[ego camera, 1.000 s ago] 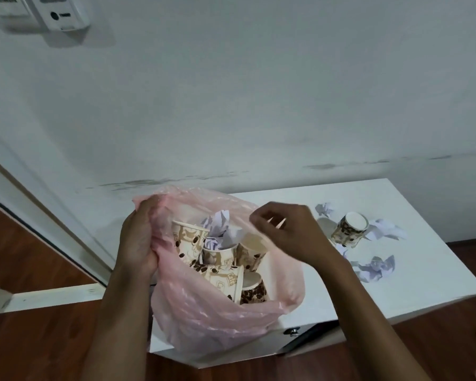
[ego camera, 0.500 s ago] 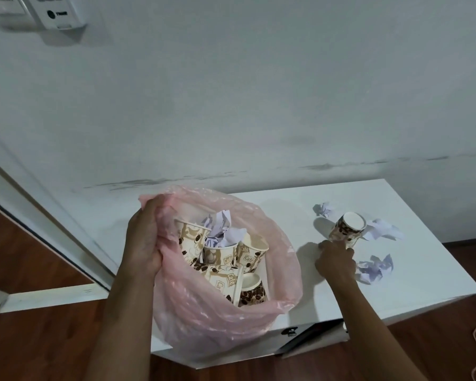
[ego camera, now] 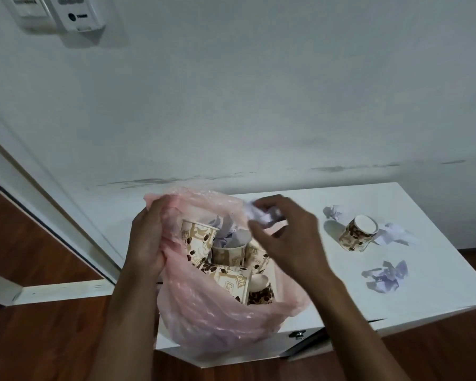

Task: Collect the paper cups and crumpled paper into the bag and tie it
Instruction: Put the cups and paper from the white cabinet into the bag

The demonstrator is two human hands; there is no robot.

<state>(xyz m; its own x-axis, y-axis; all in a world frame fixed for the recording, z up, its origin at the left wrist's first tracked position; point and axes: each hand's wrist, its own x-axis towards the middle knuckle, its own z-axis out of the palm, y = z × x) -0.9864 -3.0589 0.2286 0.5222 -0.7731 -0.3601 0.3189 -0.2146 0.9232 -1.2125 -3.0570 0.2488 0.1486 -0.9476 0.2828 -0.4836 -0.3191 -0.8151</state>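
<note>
The fingers (ego camera: 261,207) of the right hand (ego camera: 289,243) are curling round a wad of crumpled paper (ego camera: 264,215), holding it just above the open mouth of the pink plastic bag (ego camera: 231,320); the wad is blurred, so its exact shape is hard to make out. The left hand (ego camera: 147,237) is gripping the bag's left rim, fingers bunching the film and keeping the mouth wide. Inside the bag several paper cups (ego camera: 198,240) printed with coffee beans are lying jumbled with more paper. The bag is sitting at the near left corner of a white table (ego camera: 437,292). Further right on the table one paper cup (ego camera: 357,236) is lying on its side, with a paper scrap (ego camera: 332,211) just behind it, another (ego camera: 396,235) beside it on the right, and a third (ego camera: 385,276) nearer the front edge.
</note>
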